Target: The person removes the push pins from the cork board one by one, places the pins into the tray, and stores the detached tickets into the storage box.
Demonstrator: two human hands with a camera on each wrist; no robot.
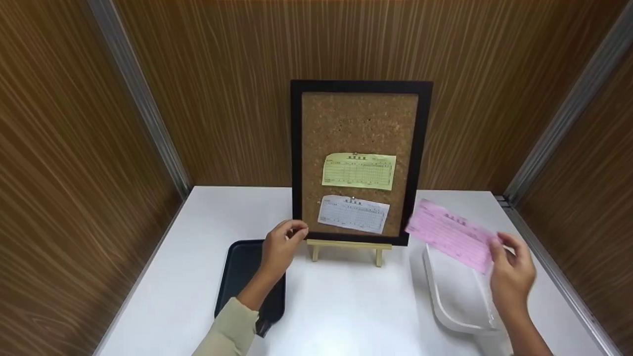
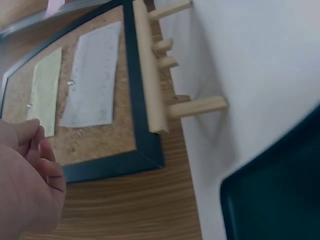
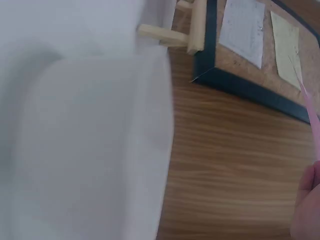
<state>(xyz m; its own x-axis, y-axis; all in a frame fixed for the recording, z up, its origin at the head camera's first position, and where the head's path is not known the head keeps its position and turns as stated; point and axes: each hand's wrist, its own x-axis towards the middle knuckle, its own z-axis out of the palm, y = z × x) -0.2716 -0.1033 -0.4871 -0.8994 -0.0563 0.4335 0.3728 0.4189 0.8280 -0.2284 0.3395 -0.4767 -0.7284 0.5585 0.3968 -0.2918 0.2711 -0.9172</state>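
Observation:
My right hand (image 1: 513,274) pinches a pink printed paper slip (image 1: 450,235) by its right end, above the white bin. In the right wrist view the slip (image 3: 312,117) shows nearly edge-on. My left hand (image 1: 281,247) is near the lower left corner of a framed cork board (image 1: 358,123), thumb and forefinger tips together. The left wrist view shows this hand (image 2: 30,185) with curled fingers; anything tiny between the tips cannot be made out. A yellow slip (image 1: 359,171) and, below it, a white slip (image 1: 353,213) are pinned to the board.
Under the board stands a small wooden easel (image 1: 348,244). A black tray (image 1: 242,267) lies left, partly behind my left forearm, and a white bin (image 1: 437,291) sits right on the white table (image 1: 341,306). Wood-grain walls (image 1: 237,89) enclose the back and sides.

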